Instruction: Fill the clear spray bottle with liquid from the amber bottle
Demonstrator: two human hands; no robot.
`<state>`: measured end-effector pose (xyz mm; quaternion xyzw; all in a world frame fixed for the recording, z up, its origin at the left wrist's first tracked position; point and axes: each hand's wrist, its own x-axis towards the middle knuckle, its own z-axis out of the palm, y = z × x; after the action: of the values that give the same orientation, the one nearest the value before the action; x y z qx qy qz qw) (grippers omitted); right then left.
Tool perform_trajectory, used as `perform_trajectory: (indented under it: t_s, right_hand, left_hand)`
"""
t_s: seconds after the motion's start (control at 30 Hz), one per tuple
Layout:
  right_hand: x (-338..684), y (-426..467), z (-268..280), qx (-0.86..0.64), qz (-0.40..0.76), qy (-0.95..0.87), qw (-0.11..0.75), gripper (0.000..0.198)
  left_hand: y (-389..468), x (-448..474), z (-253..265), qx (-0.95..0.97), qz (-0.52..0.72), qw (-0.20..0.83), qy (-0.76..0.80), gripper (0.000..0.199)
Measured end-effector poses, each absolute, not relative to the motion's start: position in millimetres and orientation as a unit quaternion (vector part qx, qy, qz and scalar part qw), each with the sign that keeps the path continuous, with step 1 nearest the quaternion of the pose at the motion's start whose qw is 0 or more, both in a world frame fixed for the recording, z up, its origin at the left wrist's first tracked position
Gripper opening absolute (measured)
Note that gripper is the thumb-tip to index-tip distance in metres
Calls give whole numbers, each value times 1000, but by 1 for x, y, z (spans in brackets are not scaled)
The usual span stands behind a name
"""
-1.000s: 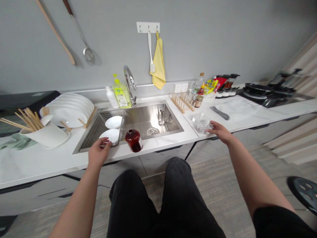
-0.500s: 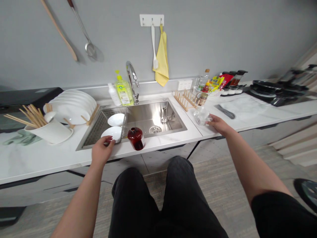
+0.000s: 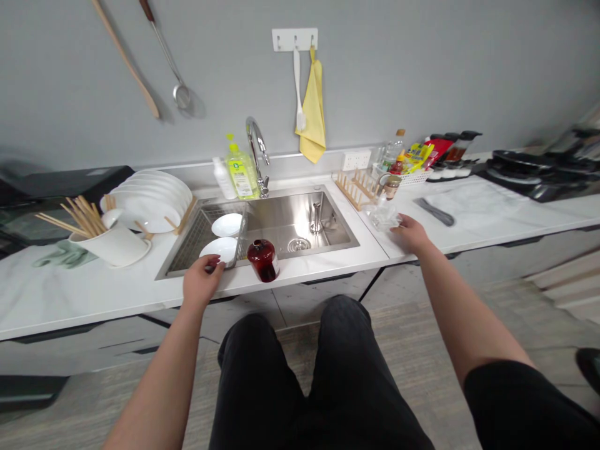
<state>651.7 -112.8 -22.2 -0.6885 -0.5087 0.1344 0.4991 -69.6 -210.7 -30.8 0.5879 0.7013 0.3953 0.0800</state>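
My left hand [image 3: 201, 281] hovers at the front edge of the sink, beside a white bowl [image 3: 220, 250]. Its fingers are curled together around a small dark reddish thing that I cannot make out. Just right of it, a dark amber-red bottle [image 3: 263, 261] with an uncapped neck stands on the front rim of the counter. Out to the right, my right hand [image 3: 409, 234] has its fingers closed on a clear, shiny, crumpled-looking thing [image 3: 383, 216] resting on the counter; it looks like transparent plastic. A second white bowl [image 3: 227, 224] lies behind the first in the wire basket [image 3: 194, 231].
The steel sink [image 3: 285, 219] has a tall faucet [image 3: 257, 150]. Dish soap [image 3: 242, 178] stands behind it. White plates [image 3: 150, 200] and a chopstick holder [image 3: 117, 245] are left. A wooden rack [image 3: 356, 187], a jar [image 3: 390, 186] and a grey utensil [image 3: 434, 211] are right.
The whole view has shifted slightly, so the counter items appear a little further right. Both hands keep about the same places by the bowl and the clear thing.
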Motion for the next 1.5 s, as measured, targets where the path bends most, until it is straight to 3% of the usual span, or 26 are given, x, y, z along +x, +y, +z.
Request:
perform_trajectory:
  t_s: [0.1,0.17,0.33,0.43,0.6,0.73,0.87,1.07,1.33,1.4,1.5]
  right_hand:
    - [622,-134,-28,-719,67,-457,519,51]
    - [586,-152,-32,-708,4,-457,538,37]
    - [465,-196,-29,-531,119,-670,504,28]
    - [395,-214,-21,-425,219,-732,486,59]
    - [301,-224,-9,-334,384,-735,447,151]
    - [254,-223,-4,-325,411,-724,449,174]
    - [230,-224,-5,-365,400,-700,465,164]
    - [245,-226,-11,-416,346,-681,493,114]
    - [441,-185,-4,-565,152,-565,582,88]
    - [490,-171,-4,-629,67,-525,569,81]
    - [532,-155,-8,-664,30,-511,545,76]
  left_hand:
    - [-211,-72,-33,596,401,90,689,47]
    - [-212,-73,-35,612,402,103,673,51]
    - [-215,-73,-32,647,401,147,632,64]
    - [-213,-73,-30,634,408,164,637,68]
    - [-210,-71,-32,634,394,138,651,61]
    - [-213,-67,-30,640,365,101,668,57]
    - [-214,-62,-28,642,347,73,680,54]
    - [-217,-62,-28,644,337,56,684,54]
    - [-215,-61,-30,651,317,35,689,53]
    - [-214,-59,-30,650,310,27,693,54]
    - [-215,-57,-30,653,306,14,693,54]
